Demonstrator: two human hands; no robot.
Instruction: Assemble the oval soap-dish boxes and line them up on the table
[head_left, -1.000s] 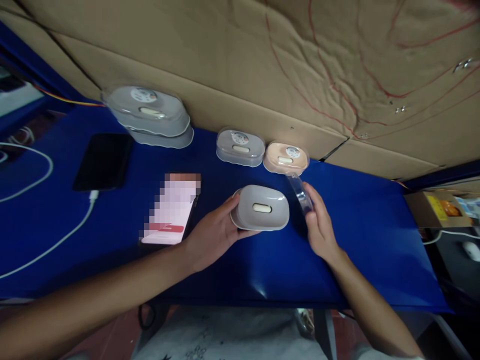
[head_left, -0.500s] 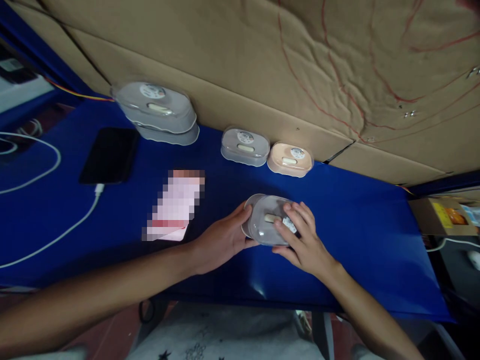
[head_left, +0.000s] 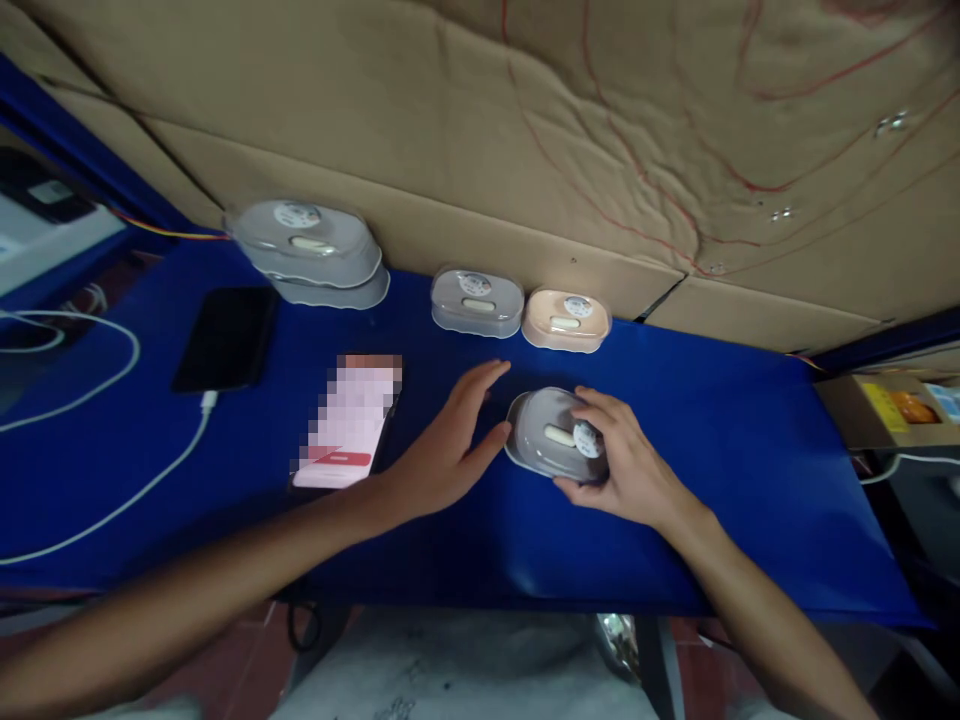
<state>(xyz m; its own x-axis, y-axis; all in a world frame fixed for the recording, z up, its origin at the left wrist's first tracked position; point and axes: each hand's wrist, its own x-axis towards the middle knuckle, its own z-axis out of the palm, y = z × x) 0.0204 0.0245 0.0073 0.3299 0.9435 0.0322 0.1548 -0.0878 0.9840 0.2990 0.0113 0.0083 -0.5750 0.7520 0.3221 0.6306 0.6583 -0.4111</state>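
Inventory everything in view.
table: 1, blue, centre
held box: 1, grey, front centre
grey box: 1, grey, back centre
peach box: 1, peach, beside grey box
stacked boxes: 2 apparently, grey, back left
black phone: 1, black, left
lit phone: 1, pink screen, centre left
white cable: count unclear, white, left
cardboard panels: several, brown, behind table
red wires: several, red, on panels
yellow wire: 1, yellow, back left
carton: 1, brown, far right
floor: 1, red, bottom
left hand: 1, bare, beside held box
right hand: 1, bare, gripping held box

Held lid (head_left: 546,412): clear glossy plastic. Tabletop (head_left: 750,450): smooth, glossy. Wall (head_left: 480,140): matt, creased cardboard.
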